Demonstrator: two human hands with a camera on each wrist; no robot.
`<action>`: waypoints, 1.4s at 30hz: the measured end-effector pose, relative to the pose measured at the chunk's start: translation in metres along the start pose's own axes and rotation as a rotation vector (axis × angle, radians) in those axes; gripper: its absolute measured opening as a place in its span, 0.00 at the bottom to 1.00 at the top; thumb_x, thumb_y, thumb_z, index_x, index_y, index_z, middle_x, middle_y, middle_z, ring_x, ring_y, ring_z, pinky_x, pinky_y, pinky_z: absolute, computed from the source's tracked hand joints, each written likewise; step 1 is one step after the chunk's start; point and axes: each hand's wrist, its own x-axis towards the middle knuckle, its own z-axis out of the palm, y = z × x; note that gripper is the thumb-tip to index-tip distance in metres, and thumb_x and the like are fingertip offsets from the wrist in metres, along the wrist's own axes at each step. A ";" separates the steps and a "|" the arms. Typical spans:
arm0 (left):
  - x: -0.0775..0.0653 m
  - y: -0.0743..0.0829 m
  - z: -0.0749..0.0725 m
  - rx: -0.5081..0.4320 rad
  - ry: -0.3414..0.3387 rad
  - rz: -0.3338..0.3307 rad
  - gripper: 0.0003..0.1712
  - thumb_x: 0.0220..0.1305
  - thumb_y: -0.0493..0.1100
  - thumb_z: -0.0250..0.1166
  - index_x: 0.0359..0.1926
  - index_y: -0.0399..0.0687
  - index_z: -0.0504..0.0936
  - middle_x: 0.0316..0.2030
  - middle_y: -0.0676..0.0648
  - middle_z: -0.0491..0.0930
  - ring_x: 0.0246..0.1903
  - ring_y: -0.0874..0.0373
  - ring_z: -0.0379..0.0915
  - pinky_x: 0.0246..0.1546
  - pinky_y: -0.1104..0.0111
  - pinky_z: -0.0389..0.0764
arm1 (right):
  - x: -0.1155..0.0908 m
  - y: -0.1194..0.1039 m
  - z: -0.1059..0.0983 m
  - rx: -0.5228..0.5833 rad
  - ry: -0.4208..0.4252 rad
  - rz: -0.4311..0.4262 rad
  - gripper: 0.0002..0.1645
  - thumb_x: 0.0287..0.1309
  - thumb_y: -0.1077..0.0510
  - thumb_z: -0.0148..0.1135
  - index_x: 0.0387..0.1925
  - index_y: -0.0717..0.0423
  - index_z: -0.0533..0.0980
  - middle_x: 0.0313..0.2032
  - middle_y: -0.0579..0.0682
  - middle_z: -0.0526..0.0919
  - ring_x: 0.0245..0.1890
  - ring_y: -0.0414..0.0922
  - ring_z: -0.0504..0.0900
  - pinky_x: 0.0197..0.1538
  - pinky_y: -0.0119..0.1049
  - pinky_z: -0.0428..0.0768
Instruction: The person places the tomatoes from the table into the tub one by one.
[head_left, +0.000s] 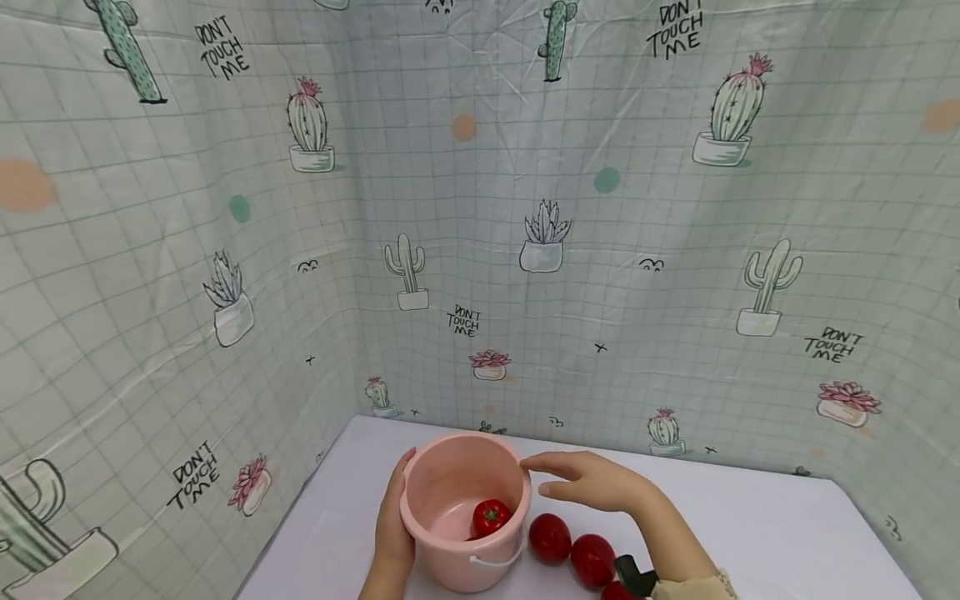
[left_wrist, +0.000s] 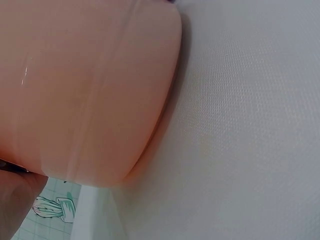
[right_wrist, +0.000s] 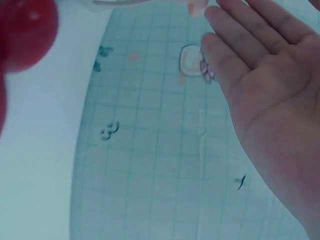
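A pink bucket (head_left: 465, 554) with a white handle (head_left: 491, 562) stands upright on the white table. Inside it lies a red tomato (head_left: 491, 517) with a green calyx, and a sliver of something red shows beneath. My left hand (head_left: 393, 517) rests along the bucket's left side, fingers reaching up to the rim; in the left wrist view the bucket wall (left_wrist: 90, 90) fills much of the picture. At the opposite rim, my right hand (head_left: 592, 481) extends its fingers, fingertips right at the edge. Its bare palm (right_wrist: 285, 100) faces the right wrist camera and holds nothing.
Several round red fruits lie right of the bucket, among them a near one (head_left: 550, 538) and another (head_left: 593, 559) beside it. A dark strap (head_left: 634, 577) on the right wrist overlaps the closest. Cactus-print cloth (head_left: 600, 292) walls the table's back and left.
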 end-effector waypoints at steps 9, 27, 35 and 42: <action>0.001 0.001 -0.003 -0.021 0.016 -0.025 0.34 0.76 0.66 0.38 0.75 0.59 0.60 0.76 0.50 0.56 0.76 0.57 0.47 0.76 0.55 0.50 | -0.041 0.047 0.017 0.109 0.082 0.068 0.28 0.69 0.42 0.55 0.67 0.40 0.70 0.66 0.51 0.74 0.69 0.58 0.70 0.64 0.59 0.74; 0.000 0.003 0.000 0.008 0.018 -0.031 0.33 0.76 0.66 0.37 0.75 0.61 0.59 0.76 0.53 0.57 0.76 0.56 0.47 0.76 0.54 0.51 | -0.086 0.112 0.070 0.432 0.055 0.280 0.43 0.65 0.46 0.61 0.73 0.61 0.58 0.68 0.70 0.64 0.64 0.69 0.65 0.54 0.61 0.81; -0.002 0.002 0.001 0.001 0.002 -0.027 0.33 0.77 0.65 0.35 0.75 0.60 0.58 0.76 0.51 0.55 0.76 0.57 0.48 0.74 0.61 0.54 | -0.081 0.122 0.078 0.456 0.094 0.287 0.46 0.63 0.48 0.63 0.74 0.62 0.56 0.67 0.68 0.67 0.61 0.62 0.70 0.54 0.58 0.82; -0.001 0.000 0.001 0.007 -0.001 -0.035 0.33 0.76 0.66 0.36 0.75 0.62 0.60 0.76 0.54 0.57 0.74 0.61 0.50 0.69 0.71 0.60 | -0.078 0.123 0.080 0.458 0.119 0.287 0.43 0.63 0.47 0.63 0.72 0.60 0.60 0.64 0.64 0.72 0.59 0.57 0.73 0.55 0.58 0.81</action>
